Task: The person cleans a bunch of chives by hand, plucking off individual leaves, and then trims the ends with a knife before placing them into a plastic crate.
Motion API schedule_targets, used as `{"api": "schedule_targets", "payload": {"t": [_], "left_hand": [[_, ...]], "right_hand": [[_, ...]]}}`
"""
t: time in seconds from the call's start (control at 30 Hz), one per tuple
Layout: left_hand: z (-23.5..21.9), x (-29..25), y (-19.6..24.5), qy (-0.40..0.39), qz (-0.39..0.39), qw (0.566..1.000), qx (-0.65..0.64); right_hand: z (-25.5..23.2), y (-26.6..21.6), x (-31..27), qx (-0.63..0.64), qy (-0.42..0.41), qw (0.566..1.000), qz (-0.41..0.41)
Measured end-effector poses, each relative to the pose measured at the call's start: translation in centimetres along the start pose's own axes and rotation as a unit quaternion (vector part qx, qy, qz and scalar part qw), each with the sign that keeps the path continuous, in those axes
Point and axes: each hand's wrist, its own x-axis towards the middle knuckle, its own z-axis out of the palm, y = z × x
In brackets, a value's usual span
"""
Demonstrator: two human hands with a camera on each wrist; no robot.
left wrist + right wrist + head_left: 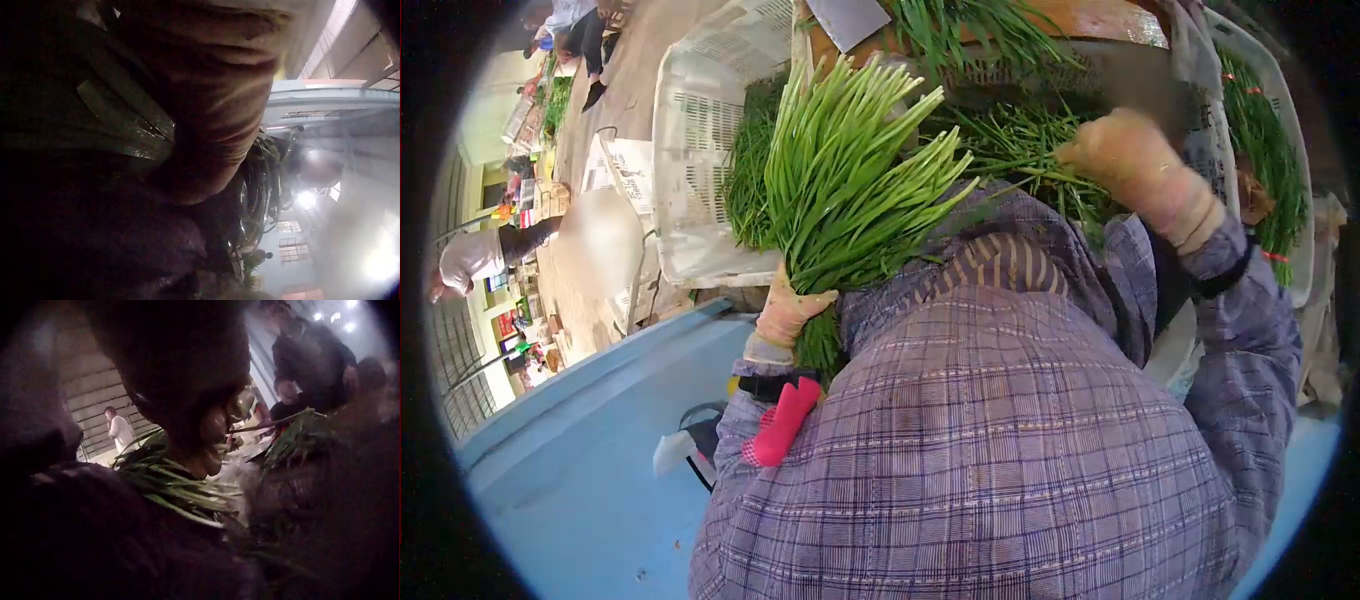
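A thick bunch of green chives (850, 180) stands in my gloved left hand (788, 312), pale stem ends fanned up and away from me. Fingers and thumb wrap round its leafy part, and some leaves hang below the fist. My gloved right hand (1135, 165) is raised over loose chives (1025, 150) at the crate, fingers curled. In the right wrist view its fingertips (215, 428) pinch a thin stalk (262, 425), with the pale stem ends of the bunch close below. The left wrist view is dark and shows mostly the gloved left hand (212, 125).
A white plastic crate (690, 150) stands ahead, with a wooden board (1100, 20) bearing more chives (970, 30). Another crate (1305, 200) on the right holds chive bundles tied with red bands. A blue surface (600, 450) lies at left. Other people (475, 260) are further off.
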Motion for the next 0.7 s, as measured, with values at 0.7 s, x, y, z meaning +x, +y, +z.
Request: {"api": "schedule_targets", "payload": {"t": [0.7], "left_hand": [[0.5, -1.4, -1.3, 0.076, 0.089, 0.990, 0.073]], "right_hand": [[-3.0, -4.6, 7.6, 0.191, 0.291, 0.934, -0.085]]}}
